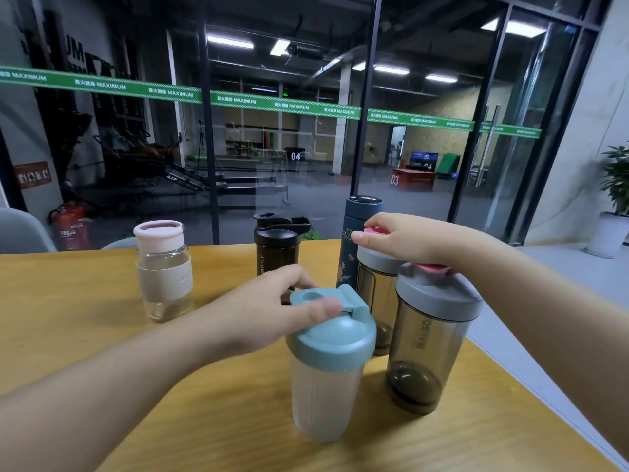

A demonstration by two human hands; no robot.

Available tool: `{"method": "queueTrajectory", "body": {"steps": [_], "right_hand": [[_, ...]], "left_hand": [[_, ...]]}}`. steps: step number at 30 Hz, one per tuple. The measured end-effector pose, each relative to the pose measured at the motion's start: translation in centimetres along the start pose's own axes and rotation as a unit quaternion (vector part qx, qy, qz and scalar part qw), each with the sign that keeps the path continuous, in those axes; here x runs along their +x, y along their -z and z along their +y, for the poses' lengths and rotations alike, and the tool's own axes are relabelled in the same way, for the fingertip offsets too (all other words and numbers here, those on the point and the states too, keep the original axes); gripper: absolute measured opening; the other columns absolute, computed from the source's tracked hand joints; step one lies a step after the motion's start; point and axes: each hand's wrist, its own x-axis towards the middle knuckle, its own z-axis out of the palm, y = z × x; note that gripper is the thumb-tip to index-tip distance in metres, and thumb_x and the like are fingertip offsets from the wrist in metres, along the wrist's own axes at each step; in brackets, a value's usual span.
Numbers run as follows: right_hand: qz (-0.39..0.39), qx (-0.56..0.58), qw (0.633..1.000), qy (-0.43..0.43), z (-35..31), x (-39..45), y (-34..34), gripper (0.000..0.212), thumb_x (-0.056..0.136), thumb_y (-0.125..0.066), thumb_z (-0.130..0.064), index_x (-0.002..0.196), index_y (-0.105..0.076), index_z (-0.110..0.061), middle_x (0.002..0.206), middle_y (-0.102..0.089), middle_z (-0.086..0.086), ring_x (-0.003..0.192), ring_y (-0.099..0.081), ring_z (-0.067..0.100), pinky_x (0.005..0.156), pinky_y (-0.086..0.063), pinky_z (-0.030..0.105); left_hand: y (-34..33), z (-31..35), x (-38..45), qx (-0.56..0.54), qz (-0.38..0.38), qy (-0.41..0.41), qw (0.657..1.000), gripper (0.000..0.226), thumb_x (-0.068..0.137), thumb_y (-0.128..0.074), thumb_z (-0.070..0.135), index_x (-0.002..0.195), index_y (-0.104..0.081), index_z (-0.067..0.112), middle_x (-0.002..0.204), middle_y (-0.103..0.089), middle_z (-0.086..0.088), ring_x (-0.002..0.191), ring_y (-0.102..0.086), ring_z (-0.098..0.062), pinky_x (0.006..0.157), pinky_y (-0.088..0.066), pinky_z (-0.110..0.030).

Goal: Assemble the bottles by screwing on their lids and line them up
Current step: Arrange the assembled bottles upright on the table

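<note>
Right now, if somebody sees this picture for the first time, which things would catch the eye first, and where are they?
Probably the cluster of bottles near the table's right edge: the frosted shaker with the teal lid in front, where the left hand touches its lid. Beside it, the right hand rests on the pink-capped grey lid of the rear smoky bottle, behind its twin. The clear bottle with the pink lid stands apart at the left.

So the table [85,335] is a yellowish wood-grain top filling the lower frame. Six bottles stand on it: a clear one with a pink lid [163,270] at left, a black shaker [277,247] center, a tall dark blue flask [354,240], two smoky grey-lidded shakers [432,338] [377,284] right, and a teal-lidded shaker [326,366] up front.
</note>
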Motion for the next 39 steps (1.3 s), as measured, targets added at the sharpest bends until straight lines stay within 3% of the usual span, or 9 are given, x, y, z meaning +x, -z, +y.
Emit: {"method": "queueTrajectory", "body": {"steps": [3,5,9,13,18,21,26,31,39], "right_hand": [[0.004,0.025,1.0,-0.005,0.1,0.0,-0.2,0.062,0.091,-0.032,-0.064,0.133,-0.045,-0.019,0.128,-0.056,0.003,0.111,-0.053,0.022,0.089,-0.04,0.034],[0.005,0.028,1.0,-0.006,0.1,0.0,-0.1,0.062,0.092,-0.031,-0.063,0.134,-0.045,-0.019,0.129,-0.056,0.003,0.108,-0.054,0.021,0.086,-0.041,0.03],[0.003,0.02,1.0,-0.009,0.2,0.0,-0.1,0.059,0.093,-0.031,-0.061,0.132,-0.045,-0.019,0.122,-0.058,0.002,0.059,-0.05,0.006,0.041,-0.036,0.008],[0.004,0.025,1.0,-0.004,0.4,0.3,-0.4,0.062,0.092,-0.033,-0.062,0.138,-0.04,-0.02,0.132,-0.053,-0.001,0.077,-0.053,0.007,0.072,-0.041,0.027],[0.008,0.03,0.999,-0.01,0.4,0.3,-0.4,0.062,0.092,-0.031,-0.063,0.138,-0.041,-0.022,0.128,-0.055,0.001,0.073,-0.052,0.006,0.065,-0.039,0.028],[0.006,0.034,0.999,-0.011,0.4,0.3,-0.3,0.059,0.093,-0.032,-0.062,0.132,-0.045,-0.021,0.122,-0.057,0.004,0.08,-0.057,0.012,0.065,-0.043,0.028],[0.002,0.041,0.999,-0.011,0.3,0.3,-0.3,0.053,0.097,-0.033,-0.054,0.132,-0.047,-0.017,0.13,-0.056,0.007,0.114,-0.053,0.024,0.095,-0.04,0.036],[0.0,0.04,0.999,-0.009,0.2,0.1,-0.2,0.046,0.098,-0.036,-0.046,0.134,-0.045,-0.018,0.131,-0.054,0.007,0.115,-0.051,0.024,0.093,-0.038,0.034],[0.004,0.045,0.999,-0.008,0.3,0.0,-0.1,0.046,0.097,-0.039,-0.047,0.135,-0.044,-0.022,0.132,-0.054,0.004,0.11,-0.051,0.021,0.087,-0.038,0.032]], "left_hand": [[0.7,-0.4,1.2,-0.058,0.077,0.004,0.995,0.07,0.071,-0.038,0.084,0.104,-0.059,0.027,0.107,-0.063,0.01,0.098,-0.057,-0.004,0.085,-0.044,-0.022],[1.1,-1.3,2.7,-0.045,0.17,-0.006,0.984,0.049,0.087,-0.039,0.064,0.107,-0.056,0.023,0.11,-0.058,0.009,0.099,-0.053,-0.004,0.076,-0.039,-0.017],[2.0,-4.1,6.6,0.103,0.233,-0.017,0.967,0.048,0.094,-0.049,0.041,0.136,-0.04,0.02,0.139,-0.038,0.001,0.134,-0.031,-0.017,0.102,-0.027,-0.027],[2.6,-5.7,10.0,0.225,0.201,0.031,0.953,0.077,0.091,-0.056,0.043,0.152,-0.011,0.027,0.162,0.001,0.0,0.148,0.005,-0.024,0.116,-0.01,-0.048],[2.7,-6.3,13.0,0.282,0.152,0.078,0.944,0.094,0.087,-0.061,0.047,0.151,0.008,0.037,0.161,0.016,0.006,0.147,0.017,-0.025,0.115,-0.003,-0.057],[2.8,-6.5,14.2,0.312,0.142,0.102,0.934,0.099,0.086,-0.064,0.045,0.152,0.008,0.028,0.161,0.015,0.004,0.147,0.017,-0.026,0.115,-0.004,-0.058],[2.8,-7.0,15.1,0.267,0.151,0.121,0.944,0.096,0.081,-0.072,0.037,0.152,-0.01,0.018,0.162,0.006,-0.002,0.148,0.005,-0.027,0.114,-0.014,-0.057],[1.9,-7.0,14.6,0.251,0.187,0.058,0.948,0.084,0.085,-0.07,0.03,0.146,-0.018,0.005,0.158,-0.013,-0.013,0.132,-0.042,-0.03,0.101,-0.04,-0.037],[2.0,-6.0,13.1,0.258,0.194,0.031,0.946,0.066,0.08,-0.073,0.036,0.126,-0.035,0.007,0.133,-0.038,-0.013,0.092,-0.048,-0.019,0.074,-0.038,-0.027]]}}
